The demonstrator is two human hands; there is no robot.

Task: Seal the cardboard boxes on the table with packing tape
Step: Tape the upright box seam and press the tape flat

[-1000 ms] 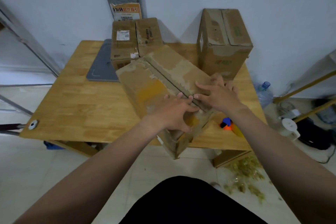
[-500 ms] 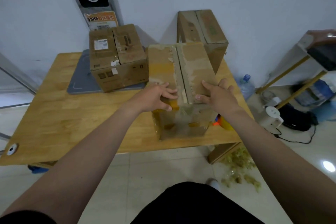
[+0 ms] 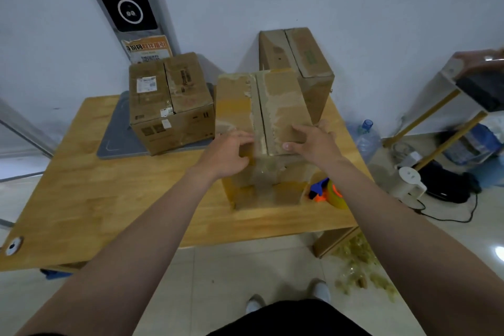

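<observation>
Box (image 3: 283,106) near the front edge of the wooden surface (image 3: 81,199): worn brown corrugated cardboard, rectangular, standing upright. Its top flaps are closed and meet at a centre seam, with pale, ragged, fuzzy patches along both sides of the seam.

Left hand (image 3: 229,154) lies on the left flap by the front corner. Grip is loose and holds nothing, fingers slightly bent toward the seam. Some blur here, so fingertip contact is probable, not certain.

Right hand (image 3: 311,142) is spread on the right flap. Grip is wide, thumb stretched toward the seam, fingers reaching the box's right edge.

Tape dispenser (image 3: 327,192), orange and blue plastic with a yellowish roll, sits just beside the box's right front corner, partly behind the right forearm.

Squat labelled box (image 3: 174,106) rests on a smooth grey mat (image 3: 120,133) at left rear. Tall box (image 3: 308,63) stands just behind.
</observation>
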